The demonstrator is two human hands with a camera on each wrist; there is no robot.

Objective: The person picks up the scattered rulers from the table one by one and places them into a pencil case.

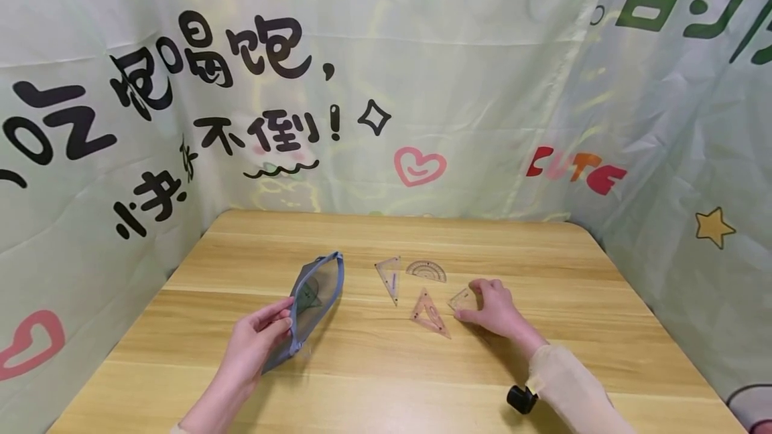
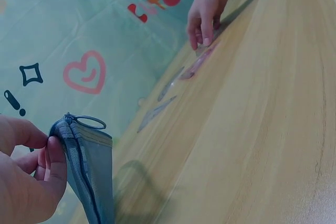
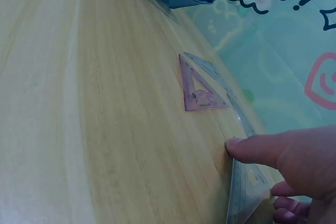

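Observation:
My left hand [image 1: 253,347] pinches the edge of a blue zip pouch [image 1: 341,272] between thumb and fingers. The pouch is tilted with its mouth apart, and a dark greenish shape shows through its side. On the right, my other hand [image 1: 500,310] grips a clear set square [image 1: 460,300] by its edges, thumb on one side and fingers on another. That set square is low at the table; its far part is hidden by the hand. Beside it lie a pink set square [image 1: 419,317], a clear protractor [image 1: 426,268] and a second clear set square [image 1: 384,273].
All this is on a wooden table [image 1: 392,387] with rounded back corners. Printed cloth [image 1: 482,99] hangs around its back and sides. A small black object [image 1: 521,399] is at the right sleeve [image 1: 573,384].

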